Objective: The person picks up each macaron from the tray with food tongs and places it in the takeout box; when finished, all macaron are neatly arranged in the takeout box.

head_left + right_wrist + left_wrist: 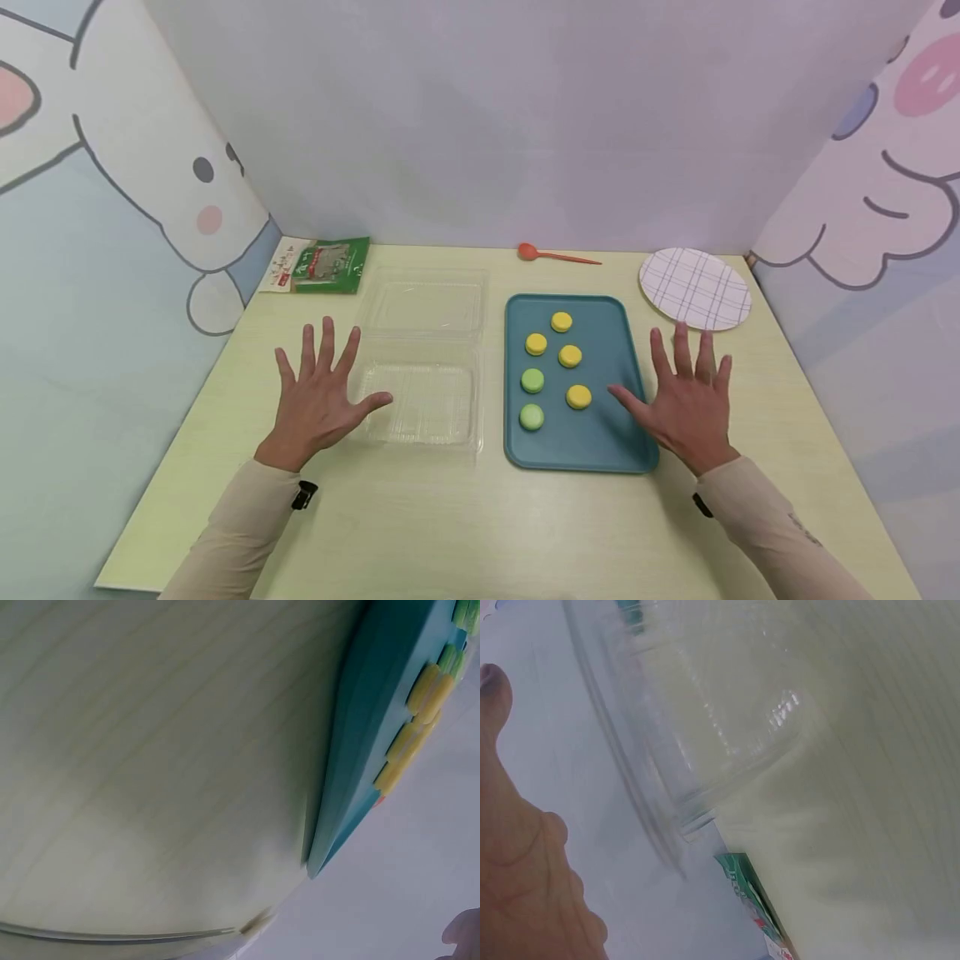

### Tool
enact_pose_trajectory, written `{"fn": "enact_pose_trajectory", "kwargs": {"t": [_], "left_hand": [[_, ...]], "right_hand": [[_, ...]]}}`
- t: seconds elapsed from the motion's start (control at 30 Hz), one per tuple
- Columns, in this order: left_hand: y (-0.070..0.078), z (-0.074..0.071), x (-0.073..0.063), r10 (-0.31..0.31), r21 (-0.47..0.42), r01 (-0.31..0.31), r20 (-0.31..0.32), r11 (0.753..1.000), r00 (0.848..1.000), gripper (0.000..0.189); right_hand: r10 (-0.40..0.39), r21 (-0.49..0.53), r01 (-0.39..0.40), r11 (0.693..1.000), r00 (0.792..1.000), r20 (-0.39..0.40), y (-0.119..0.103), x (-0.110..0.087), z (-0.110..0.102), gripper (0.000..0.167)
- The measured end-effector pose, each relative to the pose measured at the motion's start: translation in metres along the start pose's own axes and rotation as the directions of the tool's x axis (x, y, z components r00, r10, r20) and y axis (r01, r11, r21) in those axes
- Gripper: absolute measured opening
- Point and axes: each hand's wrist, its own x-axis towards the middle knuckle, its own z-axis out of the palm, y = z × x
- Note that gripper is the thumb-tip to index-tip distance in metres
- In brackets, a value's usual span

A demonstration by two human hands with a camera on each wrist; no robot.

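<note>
My left hand (318, 408) is spread with straight fingers over the left side of a clear plastic clamshell box (420, 404), whose lid lies folded back behind its base. Nothing is in that hand; its palm side (525, 877) fills the left of the left wrist view. My right hand (690, 408), also spread and holding nothing, is at the right edge of a teal tray (611, 442). On the tray sit several yellow macarons (578, 397) and two green macarons (532, 417). In the right wrist view the macarons (430, 694) show from the side, and only a fingertip appears.
At the back left lies a green and white food packet (330, 265). An orange-red spoon (558, 255) rests near the back wall. A white checked plate (696, 287) stands at the back right. Walls enclose the table (450, 533) at the back and both sides.
</note>
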Motion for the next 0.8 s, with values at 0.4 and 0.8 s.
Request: {"fn": "enact_pose_trajectory", "kwargs": {"t": [0.4, 0.8], "left_hand": [[0.001, -0.003, -0.006, -0.030, -0.019, 0.030, 0.018, 0.999, 0.999, 0.103], [-0.011, -0.016, -0.008, -0.249, -0.255, 0.283, 0.155, 0.925, 0.956, 0.113]], "right_hand": [[0.035, 0.028, -0.037, 0.999, 0.997, 0.071, -0.001, -0.007, -0.005, 0.106], [0.259, 0.082, -0.315, 0.946, 0.881, 0.395, 0.016, -0.018, -0.019, 0.098]]}}
